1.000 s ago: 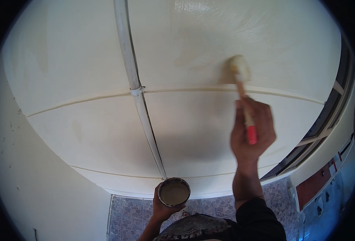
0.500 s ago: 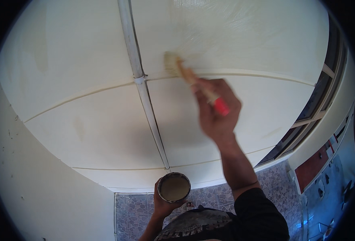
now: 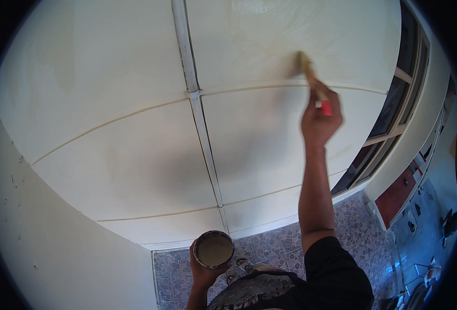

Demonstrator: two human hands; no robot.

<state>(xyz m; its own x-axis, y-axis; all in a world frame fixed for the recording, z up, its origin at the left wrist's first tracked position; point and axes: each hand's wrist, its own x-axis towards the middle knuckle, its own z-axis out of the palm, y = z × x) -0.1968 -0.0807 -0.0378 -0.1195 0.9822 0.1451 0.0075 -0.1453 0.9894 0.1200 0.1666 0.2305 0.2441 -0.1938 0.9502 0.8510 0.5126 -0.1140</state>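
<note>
My right hand (image 3: 322, 118) grips a paintbrush (image 3: 311, 72) with a wooden handle that ends in red. Its bristles meet the cream wall (image 3: 259, 124), just above a horizontal groove, and look slightly blurred. Streaky, shiny brush marks show on the panel above and left of the brush. Low down, near my body, my left hand (image 3: 202, 271) is wrapped around a round paint pot (image 3: 214, 249) with a dark, smeared rim. Beige paint lies inside the pot, its open top facing up.
A white pipe (image 3: 187, 51) runs down the wall, held by a clamp at a groove. Dark-paned windows (image 3: 389, 124) stand at the right. Stone-patterned tiles (image 3: 270, 248) cover the floor. A pitted side wall (image 3: 58, 227) rises at the left, and scattered items lie far right.
The brush and my right hand have swept to the right and a little upward along the wall. My left hand still holds the pot, which sits slightly lower and further left in view.
</note>
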